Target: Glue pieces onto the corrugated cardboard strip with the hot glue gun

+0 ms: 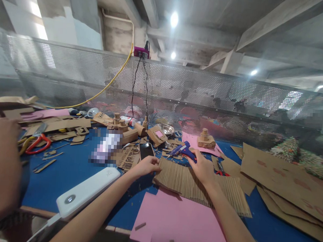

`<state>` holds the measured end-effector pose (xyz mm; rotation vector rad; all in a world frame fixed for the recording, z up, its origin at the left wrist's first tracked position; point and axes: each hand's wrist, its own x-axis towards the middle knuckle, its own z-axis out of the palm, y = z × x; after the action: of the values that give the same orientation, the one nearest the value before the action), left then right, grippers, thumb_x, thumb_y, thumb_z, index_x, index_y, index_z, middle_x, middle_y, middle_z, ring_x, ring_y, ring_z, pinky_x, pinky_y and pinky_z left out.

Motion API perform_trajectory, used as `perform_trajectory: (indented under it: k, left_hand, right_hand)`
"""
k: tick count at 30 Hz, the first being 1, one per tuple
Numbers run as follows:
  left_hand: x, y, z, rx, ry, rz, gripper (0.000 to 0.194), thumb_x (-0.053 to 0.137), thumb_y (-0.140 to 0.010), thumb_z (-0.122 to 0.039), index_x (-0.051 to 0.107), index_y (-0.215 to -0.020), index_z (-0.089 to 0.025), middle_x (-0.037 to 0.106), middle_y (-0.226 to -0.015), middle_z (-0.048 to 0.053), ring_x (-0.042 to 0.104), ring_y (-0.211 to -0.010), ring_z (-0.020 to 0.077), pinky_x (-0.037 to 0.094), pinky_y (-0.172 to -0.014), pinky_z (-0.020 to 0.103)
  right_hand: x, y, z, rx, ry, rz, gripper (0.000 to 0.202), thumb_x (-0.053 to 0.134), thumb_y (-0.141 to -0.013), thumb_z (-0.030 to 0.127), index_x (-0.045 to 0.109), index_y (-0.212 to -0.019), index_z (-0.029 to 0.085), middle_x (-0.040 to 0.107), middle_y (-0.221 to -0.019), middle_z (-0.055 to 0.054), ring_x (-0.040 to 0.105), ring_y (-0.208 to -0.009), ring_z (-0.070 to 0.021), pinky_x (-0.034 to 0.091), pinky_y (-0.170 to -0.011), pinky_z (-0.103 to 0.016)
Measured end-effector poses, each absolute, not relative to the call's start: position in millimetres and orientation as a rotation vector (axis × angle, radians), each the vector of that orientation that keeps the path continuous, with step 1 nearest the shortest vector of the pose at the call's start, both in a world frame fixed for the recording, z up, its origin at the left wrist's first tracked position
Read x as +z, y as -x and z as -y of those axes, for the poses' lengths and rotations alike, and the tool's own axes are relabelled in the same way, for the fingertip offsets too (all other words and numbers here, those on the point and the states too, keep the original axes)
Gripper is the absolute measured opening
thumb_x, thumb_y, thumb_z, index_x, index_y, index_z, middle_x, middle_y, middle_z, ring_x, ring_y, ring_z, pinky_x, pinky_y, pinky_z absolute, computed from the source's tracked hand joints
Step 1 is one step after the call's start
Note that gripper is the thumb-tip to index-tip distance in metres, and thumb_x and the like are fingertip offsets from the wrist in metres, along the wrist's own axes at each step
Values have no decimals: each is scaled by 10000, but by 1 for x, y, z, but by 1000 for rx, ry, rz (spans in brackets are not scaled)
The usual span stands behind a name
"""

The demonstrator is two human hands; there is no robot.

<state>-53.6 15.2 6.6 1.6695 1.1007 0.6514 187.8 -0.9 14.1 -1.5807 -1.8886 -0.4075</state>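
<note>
A strip of corrugated cardboard (175,177) with its ridges showing lies partly over pink paper (182,221). At the strip's left end, my left hand (148,166) is closed with its fingertips on the cardboard edge. My right hand (202,167) is wrapped round the handle of a blue glue gun (185,149), above the strip's upper edge. The gun's nozzle points left, over cardboard scraps. Just beyond my left hand lies a black phone (146,150).
A white power bank (87,192) and red-handled scissors (39,144) are at left. Cardboard sheets (284,180) are stacked at right. Small cardboard models (206,139) stand farther back before a perforated metal screen (179,89). Another person's arm (4,167) reaches in at far left.
</note>
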Motion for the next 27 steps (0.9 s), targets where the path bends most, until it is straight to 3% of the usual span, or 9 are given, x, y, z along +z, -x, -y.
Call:
perform_trajectory:
  k: [27]
  left_hand:
    - [8, 54, -15, 650, -1724, -1133, 205, 583, -586, -325, 491, -599, -141, 463, -489, -47, 394, -424, 71, 300, -431, 202]
  right_hand:
    - [14, -188, 0, -383, 1566, 1887, 238, 442, -796, 410, 504, -930, 223, 651, -779, -1, 603, -620, -156, 304, -495, -223]
